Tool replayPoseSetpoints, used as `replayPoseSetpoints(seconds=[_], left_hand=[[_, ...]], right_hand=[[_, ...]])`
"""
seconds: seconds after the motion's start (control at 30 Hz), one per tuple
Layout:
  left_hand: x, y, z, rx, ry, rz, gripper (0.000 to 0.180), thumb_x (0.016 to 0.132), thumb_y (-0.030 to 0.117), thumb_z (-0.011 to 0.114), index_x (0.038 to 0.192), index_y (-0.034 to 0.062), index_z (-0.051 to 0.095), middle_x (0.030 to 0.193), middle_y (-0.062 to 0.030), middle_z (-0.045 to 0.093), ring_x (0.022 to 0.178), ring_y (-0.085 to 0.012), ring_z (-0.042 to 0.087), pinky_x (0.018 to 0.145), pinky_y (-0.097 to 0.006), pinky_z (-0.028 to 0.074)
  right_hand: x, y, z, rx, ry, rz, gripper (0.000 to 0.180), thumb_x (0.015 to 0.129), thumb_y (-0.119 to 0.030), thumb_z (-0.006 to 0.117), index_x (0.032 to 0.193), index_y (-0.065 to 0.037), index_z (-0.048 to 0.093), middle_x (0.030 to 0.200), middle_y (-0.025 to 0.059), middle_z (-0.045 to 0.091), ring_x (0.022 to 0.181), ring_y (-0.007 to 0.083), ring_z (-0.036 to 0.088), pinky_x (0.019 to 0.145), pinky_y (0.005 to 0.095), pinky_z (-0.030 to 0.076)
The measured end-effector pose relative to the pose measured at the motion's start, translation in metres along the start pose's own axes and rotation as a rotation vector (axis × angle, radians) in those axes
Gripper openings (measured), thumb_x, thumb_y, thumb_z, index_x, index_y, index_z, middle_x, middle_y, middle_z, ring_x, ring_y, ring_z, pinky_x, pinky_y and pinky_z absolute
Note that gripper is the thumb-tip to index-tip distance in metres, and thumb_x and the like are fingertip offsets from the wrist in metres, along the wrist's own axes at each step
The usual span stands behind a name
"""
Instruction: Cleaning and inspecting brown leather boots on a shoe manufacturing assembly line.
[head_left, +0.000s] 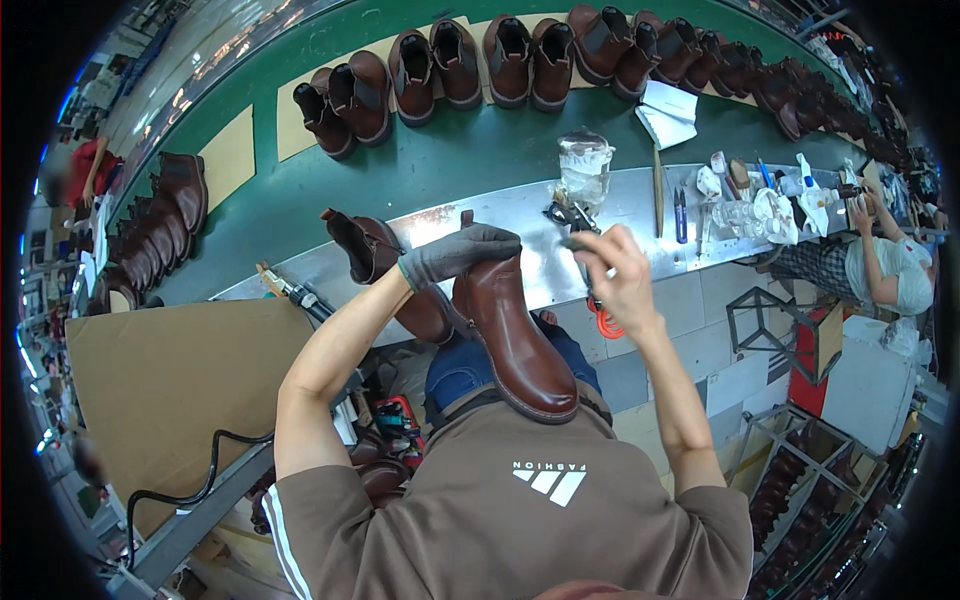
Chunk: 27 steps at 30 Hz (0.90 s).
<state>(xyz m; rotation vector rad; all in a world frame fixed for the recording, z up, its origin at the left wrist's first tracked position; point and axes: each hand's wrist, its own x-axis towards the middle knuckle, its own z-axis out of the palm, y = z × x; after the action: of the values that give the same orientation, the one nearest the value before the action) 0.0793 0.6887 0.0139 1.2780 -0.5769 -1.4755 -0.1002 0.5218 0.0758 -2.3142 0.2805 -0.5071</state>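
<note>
A glossy brown ankle boot (520, 345) rests against my lap, its toe toward me and its shaft away. My left hand (455, 255), in a grey glove, is closed over the top of the shaft. To the right of the boot and apart from it, my bare right hand (620, 275) is raised with its fingers pinched. A small dark bit shows at the fingertips, too small to name. Another brown boot (372, 255) leans at the bench edge beside my left hand. Orange-handled scissors (607, 322) are partly hidden behind my right hand.
Past the metal bench (540, 265) runs a green conveyor (430, 155) with several pairs of boots (500, 60). A plastic-wrapped jar (585, 165), an awl-like stick (658, 190) and bottles (765, 215) stand or lie rightward. Cardboard (180, 380) is at left; a co-worker (890, 265) at far right.
</note>
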Motion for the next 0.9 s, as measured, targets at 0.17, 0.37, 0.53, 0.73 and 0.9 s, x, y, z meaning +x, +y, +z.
replayPoseSetpoints(seconds=[0.17, 0.37, 0.53, 0.73, 0.9], left_hand=[[-0.003, -0.013, -0.010, 0.369, -0.196, 0.240, 0.031, 0.097, 0.021, 0.044, 0.111, -0.0031, 0.058, 0.105, -0.0055, 0.059, 0.099, -0.0093, 0.053, 0.093, -0.024, 0.041], [0.000, -0.006, -0.004, 0.130, -0.128, 0.004, 0.033, 0.094, 0.020, 0.052, 0.115, -0.0039, 0.055, 0.106, -0.0074, 0.060, 0.100, -0.0106, 0.054, 0.094, -0.024, 0.040], [-0.015, 0.014, -0.007, 0.267, -0.249, 0.020, 0.035, 0.094, 0.019, 0.051, 0.119, -0.0046, 0.053, 0.120, -0.0111, 0.049, 0.112, -0.0171, 0.047, 0.099, -0.028, 0.035], [-0.015, 0.032, -0.001, 0.030, -0.288, -0.028, 0.035, 0.092, 0.019, 0.054, 0.119, -0.0043, 0.053, 0.112, -0.0092, 0.052, 0.106, -0.0151, 0.049, 0.095, -0.027, 0.037], [-0.017, 0.027, -0.033, 0.176, -0.286, 0.129, 0.034, 0.093, 0.026, 0.051, 0.105, -0.0051, 0.059, 0.096, -0.0029, 0.060, 0.097, -0.0085, 0.050, 0.090, -0.024, 0.038]], right_hand=[[-0.002, -0.044, 0.041, 0.127, -0.204, -0.244, 0.027, 0.070, 0.002, 0.062, 0.095, -0.008, 0.065, 0.074, 0.0083, 0.050, 0.071, 0.0240, 0.054, 0.062, 0.0347, 0.045], [-0.007, -0.015, 0.009, 0.099, -0.068, -0.113, 0.025, 0.072, 0.000, 0.063, 0.095, -0.010, 0.065, 0.073, 0.0078, 0.051, 0.070, 0.0234, 0.054, 0.062, 0.0338, 0.046], [-0.005, -0.028, 0.026, 0.149, -0.136, -0.118, 0.022, 0.074, -0.002, 0.063, 0.094, -0.010, 0.064, 0.074, 0.0086, 0.049, 0.070, 0.0240, 0.053, 0.062, 0.0348, 0.047], [-0.002, -0.044, 0.011, 0.280, -0.114, -0.165, 0.029, 0.076, -0.005, 0.066, 0.105, -0.004, 0.061, 0.084, 0.0118, 0.059, 0.076, 0.0249, 0.057, 0.066, 0.0353, 0.048], [-0.006, 0.032, 0.010, 0.113, 0.143, 0.073, 0.028, 0.078, -0.005, 0.066, 0.106, -0.002, 0.061, 0.090, 0.0110, 0.063, 0.079, 0.0223, 0.061, 0.068, 0.0329, 0.049]])
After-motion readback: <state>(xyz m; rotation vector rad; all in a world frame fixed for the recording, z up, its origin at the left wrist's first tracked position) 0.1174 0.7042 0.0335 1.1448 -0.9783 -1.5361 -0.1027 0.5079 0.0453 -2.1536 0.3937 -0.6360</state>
